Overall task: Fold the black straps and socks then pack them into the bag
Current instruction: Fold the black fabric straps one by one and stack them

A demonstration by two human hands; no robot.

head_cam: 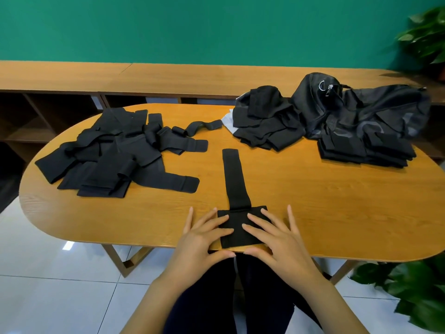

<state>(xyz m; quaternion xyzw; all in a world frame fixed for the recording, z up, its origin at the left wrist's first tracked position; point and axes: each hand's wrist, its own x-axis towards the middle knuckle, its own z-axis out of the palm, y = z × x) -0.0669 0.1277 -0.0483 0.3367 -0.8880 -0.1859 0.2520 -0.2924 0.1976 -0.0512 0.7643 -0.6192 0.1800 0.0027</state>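
Observation:
A black strap (234,179) lies flat on the oval wooden table (313,201), its narrow band running away from me and its wide end at the near edge. My left hand (204,235) and my right hand (274,235) rest on that wide end with straight, spread fingers, pressing it down. A loose pile of unfolded black straps (113,153) covers the left of the table. A heap of black socks (267,121) sits at the back middle. The black bag (361,109) lies crumpled at the back right, with a stack of folded black pieces (363,148) in front of it.
A single curled strap (199,127) lies between the left pile and the socks. A low wooden shelf (120,78) runs along the green wall behind. Potted plants (414,285) stand at the right, near and far. White tiled floor lies below the table edge.

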